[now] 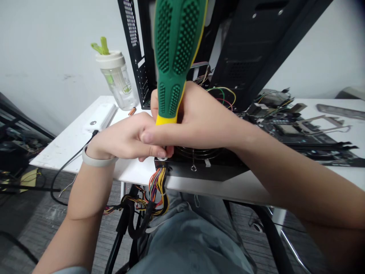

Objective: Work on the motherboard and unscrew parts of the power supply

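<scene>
A large screwdriver with a ribbed green and yellow handle stands nearly upright in front of me. My right hand is closed round the lower part of its handle. Just below, my left hand pinches with thumb and fingertips around the shaft, low at the corner of a black power supply. The tip is hidden behind my fingers. On the power supply's top, the round wire fan grille shows partly beneath my right hand. A bundle of coloured cables comes out of its near side and hangs over the table edge.
Behind my hands stands an open black computer case. A circuit board with loose parts lies at right. At left are a clear drinking bottle, a white power bank and a small battery on the white table.
</scene>
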Available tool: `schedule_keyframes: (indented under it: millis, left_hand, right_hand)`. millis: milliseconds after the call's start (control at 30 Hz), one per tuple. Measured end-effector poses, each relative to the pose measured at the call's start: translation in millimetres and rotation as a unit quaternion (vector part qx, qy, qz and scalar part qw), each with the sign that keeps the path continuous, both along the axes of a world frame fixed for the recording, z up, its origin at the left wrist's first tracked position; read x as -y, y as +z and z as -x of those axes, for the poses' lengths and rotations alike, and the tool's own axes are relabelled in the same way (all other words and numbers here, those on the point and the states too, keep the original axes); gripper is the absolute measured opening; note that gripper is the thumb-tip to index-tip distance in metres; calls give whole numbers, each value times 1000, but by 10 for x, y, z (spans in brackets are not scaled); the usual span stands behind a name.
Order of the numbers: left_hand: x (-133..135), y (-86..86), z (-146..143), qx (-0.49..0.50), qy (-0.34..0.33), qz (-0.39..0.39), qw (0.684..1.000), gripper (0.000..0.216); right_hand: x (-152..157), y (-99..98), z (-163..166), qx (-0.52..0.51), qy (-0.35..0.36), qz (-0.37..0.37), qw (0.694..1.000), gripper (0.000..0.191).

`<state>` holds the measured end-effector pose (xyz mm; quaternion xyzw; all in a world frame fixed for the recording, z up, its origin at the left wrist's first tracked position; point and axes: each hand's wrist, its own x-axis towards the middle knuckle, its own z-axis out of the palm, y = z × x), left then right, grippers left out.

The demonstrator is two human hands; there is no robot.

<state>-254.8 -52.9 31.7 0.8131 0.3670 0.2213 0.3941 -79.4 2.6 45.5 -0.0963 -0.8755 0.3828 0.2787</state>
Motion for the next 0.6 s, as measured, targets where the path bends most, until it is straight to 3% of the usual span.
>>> schedule_keyframes:
  millis: [100, 200, 267, 433, 600]
  left_hand:
    - [19, -4, -17, 0, 8, 27, 1000, 10]
    - [46, -2, -43, 36, 20, 65, 997, 5]
    - [54, -5, -46, 42, 24, 47, 998, 6]
    - [32, -39, 4, -13, 38, -48, 998, 17]
    - [19, -63, 11, -19, 42, -57, 997, 26]
  right_hand:
    - [-46, 54, -53, -1, 119, 97, 988, 22]
    - [-80, 96, -98, 0, 189, 210, 959, 40]
    - [-92, 107, -109, 7, 216, 241, 946, 40]
    - [-76, 140, -81, 16, 223, 207, 952, 27]
    - [-33, 189, -60, 5, 203, 171, 964, 19]
